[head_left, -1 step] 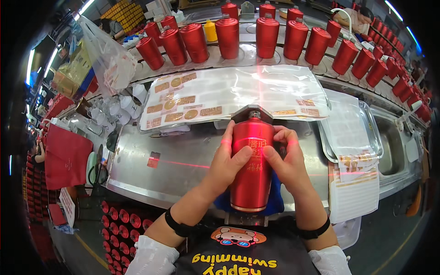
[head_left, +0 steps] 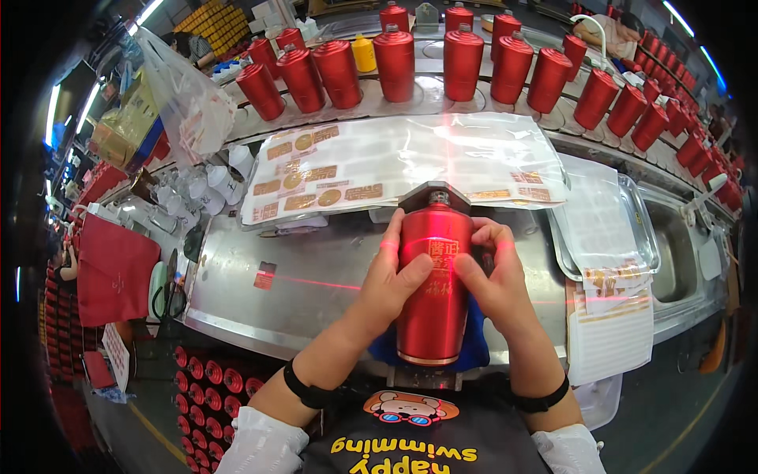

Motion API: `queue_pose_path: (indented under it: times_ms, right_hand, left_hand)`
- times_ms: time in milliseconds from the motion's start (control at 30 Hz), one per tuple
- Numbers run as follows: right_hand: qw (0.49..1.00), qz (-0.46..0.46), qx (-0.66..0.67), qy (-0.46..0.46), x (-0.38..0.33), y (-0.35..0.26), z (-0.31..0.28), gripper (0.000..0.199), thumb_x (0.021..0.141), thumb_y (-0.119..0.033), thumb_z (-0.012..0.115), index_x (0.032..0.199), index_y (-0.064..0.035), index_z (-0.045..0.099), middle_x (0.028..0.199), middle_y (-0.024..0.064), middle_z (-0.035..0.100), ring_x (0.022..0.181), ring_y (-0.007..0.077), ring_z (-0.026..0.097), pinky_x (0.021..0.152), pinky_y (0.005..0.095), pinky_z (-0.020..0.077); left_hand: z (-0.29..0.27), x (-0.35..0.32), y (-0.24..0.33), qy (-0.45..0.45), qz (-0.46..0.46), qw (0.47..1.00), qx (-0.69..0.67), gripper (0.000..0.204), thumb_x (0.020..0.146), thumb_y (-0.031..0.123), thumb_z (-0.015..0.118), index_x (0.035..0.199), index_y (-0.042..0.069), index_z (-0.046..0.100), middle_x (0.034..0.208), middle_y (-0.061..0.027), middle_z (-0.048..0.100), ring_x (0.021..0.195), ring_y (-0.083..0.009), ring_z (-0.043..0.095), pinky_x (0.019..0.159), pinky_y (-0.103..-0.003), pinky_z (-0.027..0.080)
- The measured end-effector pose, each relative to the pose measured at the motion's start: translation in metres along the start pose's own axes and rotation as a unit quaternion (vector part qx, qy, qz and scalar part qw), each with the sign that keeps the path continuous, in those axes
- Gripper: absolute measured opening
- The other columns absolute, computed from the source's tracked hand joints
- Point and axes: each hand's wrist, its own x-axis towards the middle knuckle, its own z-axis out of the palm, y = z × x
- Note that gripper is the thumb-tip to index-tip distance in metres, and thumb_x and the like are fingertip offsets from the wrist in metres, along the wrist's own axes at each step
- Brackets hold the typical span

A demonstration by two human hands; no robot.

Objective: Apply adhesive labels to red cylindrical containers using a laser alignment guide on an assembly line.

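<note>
A red metallic bottle [head_left: 430, 328] with gold lettering lies in front of me, its neck pointing away against a dark angled bracket [head_left: 412, 199]. My left hand [head_left: 388, 276] grips its left side, thumb pressed on the front beside the lettering. On the opposite side my right hand [head_left: 499, 272] is closed round it, thumb also on the lettering. Fingers behind the bottle are hidden. Blue cloth [head_left: 475, 340] shows beneath the bottle. Red laser lines cross it. Beyond the bracket lies a clear sheet of gold stickers [head_left: 379, 162].
Red bottles [head_left: 395, 67] and a yellow bottle [head_left: 363, 54] line a curved conveyor at the back. To the right are a tray [head_left: 643, 225] with sheets and a sink [head_left: 675, 257]. Scissors [head_left: 175, 296] and a red bag [head_left: 118, 268] sit left; capped bottles [head_left: 213, 395] stand below.
The bottles on the conveyor have shifted very slightly to the right. My hands and the held bottle look unchanged.
</note>
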Motion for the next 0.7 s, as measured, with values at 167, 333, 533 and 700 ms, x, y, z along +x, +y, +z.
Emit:
queue_pose_path:
  times_ms: [167,333,533,700]
  right_hand:
    - [0.998,-0.052,-0.037,-0.018,-0.004,0.005,-0.004,0.057,0.08,-0.03,0.078,0.115,-0.0029,0.043,0.129,0.0171,0.045,0.111,0.0241,0.05,0.09,0.0344,0.0447]
    - [0.999,-0.015,-0.013,-0.025,-0.004,0.002,-0.004,0.059,0.079,-0.03,0.079,0.116,-0.0028,0.042,0.13,0.0175,0.044,0.112,0.0245,0.049,0.09,0.0339,0.045]
    - [0.999,-0.027,-0.018,-0.026,-0.003,0.004,-0.004,0.058,0.08,-0.028,0.078,0.117,-0.0028,0.042,0.131,0.0167,0.043,0.113,0.0239,0.048,0.092,0.0342,0.0441]
    - [0.999,-0.014,0.005,-0.028,-0.005,0.0,0.0,0.059,0.079,-0.027,0.079,0.118,-0.002,0.041,0.13,0.0161,0.043,0.114,0.0231,0.046,0.096,0.0353,0.0416]
  left_hand:
    - [0.002,-0.003,0.004,-0.008,-0.001,0.998,0.068,0.104,0.087,0.039,0.07,0.15,-0.007,0.001,0.138,-0.0219,0.044,0.125,-0.0248,0.047,0.105,-0.035,0.038]
    - [-0.001,-0.003,0.0,-0.012,0.011,0.996,0.09,0.104,0.086,0.043,0.07,0.15,-0.007,0.004,0.14,-0.0227,0.042,0.127,-0.0253,0.046,0.105,-0.036,0.038]
    - [0.001,0.01,0.004,0.041,0.013,0.998,0.048,0.09,0.089,0.038,0.067,0.146,-0.01,0.016,0.132,-0.0229,0.049,0.12,-0.0241,0.051,0.102,-0.035,0.04]
    - [0.002,0.013,0.005,0.047,-0.006,0.997,0.065,0.084,0.089,0.035,0.068,0.143,-0.011,0.024,0.126,-0.0216,0.054,0.115,-0.0219,0.054,0.099,-0.032,0.042]
